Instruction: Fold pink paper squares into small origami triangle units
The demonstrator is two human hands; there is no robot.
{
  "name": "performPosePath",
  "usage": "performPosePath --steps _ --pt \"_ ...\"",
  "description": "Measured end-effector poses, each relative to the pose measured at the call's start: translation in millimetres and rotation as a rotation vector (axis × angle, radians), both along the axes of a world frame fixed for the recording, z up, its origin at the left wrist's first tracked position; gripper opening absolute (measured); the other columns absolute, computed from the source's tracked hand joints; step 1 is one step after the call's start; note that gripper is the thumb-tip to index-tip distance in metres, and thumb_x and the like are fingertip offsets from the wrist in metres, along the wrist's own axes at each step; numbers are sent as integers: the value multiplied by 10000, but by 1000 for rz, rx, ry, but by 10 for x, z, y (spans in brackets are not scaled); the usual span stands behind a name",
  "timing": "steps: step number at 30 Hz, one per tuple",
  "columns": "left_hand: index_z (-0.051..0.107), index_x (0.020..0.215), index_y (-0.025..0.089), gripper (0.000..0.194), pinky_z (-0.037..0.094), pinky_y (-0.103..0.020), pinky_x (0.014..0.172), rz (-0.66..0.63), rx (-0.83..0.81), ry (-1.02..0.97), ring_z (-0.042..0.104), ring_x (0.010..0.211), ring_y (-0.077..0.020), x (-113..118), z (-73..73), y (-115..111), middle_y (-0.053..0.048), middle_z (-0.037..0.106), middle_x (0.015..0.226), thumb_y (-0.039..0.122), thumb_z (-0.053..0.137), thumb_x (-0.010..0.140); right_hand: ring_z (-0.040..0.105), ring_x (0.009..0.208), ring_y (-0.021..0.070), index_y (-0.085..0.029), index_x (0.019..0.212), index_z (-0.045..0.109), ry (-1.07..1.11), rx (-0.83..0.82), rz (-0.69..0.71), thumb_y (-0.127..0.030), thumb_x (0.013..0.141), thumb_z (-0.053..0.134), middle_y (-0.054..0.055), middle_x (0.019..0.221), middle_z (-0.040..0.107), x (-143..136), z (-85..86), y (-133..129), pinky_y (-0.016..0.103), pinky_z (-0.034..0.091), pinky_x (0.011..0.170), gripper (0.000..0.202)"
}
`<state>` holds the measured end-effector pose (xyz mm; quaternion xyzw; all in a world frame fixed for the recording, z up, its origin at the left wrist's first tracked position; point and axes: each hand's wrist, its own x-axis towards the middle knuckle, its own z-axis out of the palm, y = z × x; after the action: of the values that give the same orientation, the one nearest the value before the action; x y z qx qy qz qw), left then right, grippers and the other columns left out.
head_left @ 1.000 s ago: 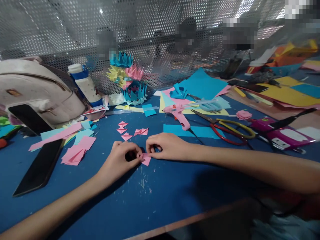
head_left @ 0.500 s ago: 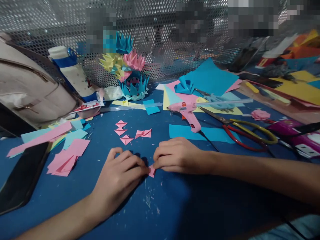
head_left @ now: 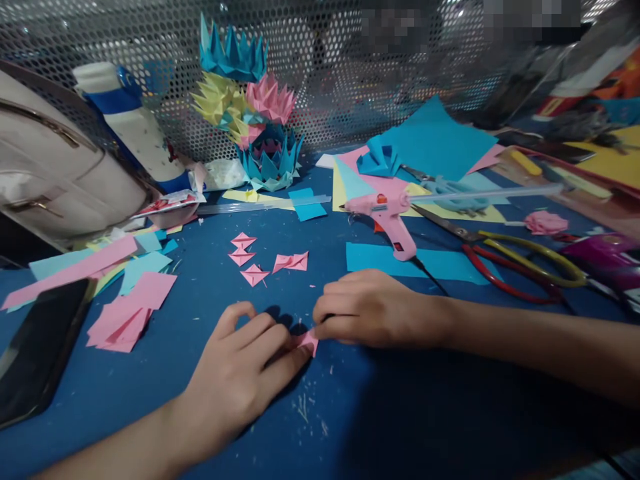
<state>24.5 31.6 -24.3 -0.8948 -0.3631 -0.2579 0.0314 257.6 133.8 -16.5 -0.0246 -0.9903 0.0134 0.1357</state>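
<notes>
A small pink paper piece lies on the blue table, partly hidden under my fingers. My left hand is closed on its left side, thumb and fingertips pressing it down. From the right, my right hand pinches the paper's upper right corner. Beyond my hands sit small folded pink pieces: a joined pair, a single one and a wider one. A pink glue gun rests behind my right hand, near a blue paper strip.
Scissors with red and yellow handles lie at the right. Pink paper squares and a phone are at the left. Folded paper flowers, a bottle and a bag stand at the back.
My left hand has shifted slightly right, and its thumb now reaches further over the pink piece. The view has moved a little; my right hand keeps its pinch.
</notes>
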Motion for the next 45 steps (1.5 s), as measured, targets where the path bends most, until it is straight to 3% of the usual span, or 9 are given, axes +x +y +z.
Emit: performPosePath --steps 4,16,19,24,30,35,41,45 --pt "715 1033 210 330 324 -371 876 -1 53 24 573 737 -138 20 24 8 3 715 816 164 391 1074 488 743 140 -225 981 672 -5 -56 -30 -290 1054 411 8 954 662 -8 -14 -13 306 289 604 279" --pt "693 1017 163 265 366 -373 846 11 112 103 577 688 -139 84 30 -40 0 686 782 111 434 1038 509 819 144 -192 851 637 21 -92 -80 -206 973 497 18 976 660 -52 -21 -50 301 293 613 187" --pt "687 1062 147 292 370 -382 860 3 125 135 583 692 -144 91 32 -76 -7 683 778 104 399 1043 503 833 149 -194 871 636 5 -99 -34 -209 981 484 20 985 654 -50 -9 -26 306 302 628 189" --pt "682 1117 86 361 370 -407 933 43 175 203 616 794 -195 129 16 -226 -77 722 905 74 336 1014 432 741 167 -190 904 631 -23 28 82 -351 1009 460 32 899 601 -23 77 -14 337 276 618 258" --pt "652 1237 107 418 392 -413 955 109 170 309 631 963 -242 101 -18 -401 -137 704 1152 95 366 931 375 665 162 -190 798 608 -45 62 105 -268 1017 422 9 735 519 23 153 24 345 241 593 298" --pt "608 1309 116 419 402 -394 978 110 157 320 632 1009 -243 75 -51 -462 -147 691 1176 168 436 931 384 652 163 -200 762 590 -34 39 85 -269 1028 382 11 709 506 29 129 52 344 245 587 344" --pt "662 1159 87 346 376 -426 949 33 140 170 638 881 -221 30 -21 -263 -122 723 1035 97 356 998 426 695 168 -198 849 592 -7 -52 40 -372 1074 278 16 766 561 -10 -16 74 318 289 608 424" --pt "658 984 159 200 374 -397 882 35 -78 -14 567 699 -149 0 36 -56 -3 658 795 184 467 1038 474 781 161 -207 970 602 -13 -117 22 -447 1060 342 8 880 608 -43 -53 70 305 315 627 364"
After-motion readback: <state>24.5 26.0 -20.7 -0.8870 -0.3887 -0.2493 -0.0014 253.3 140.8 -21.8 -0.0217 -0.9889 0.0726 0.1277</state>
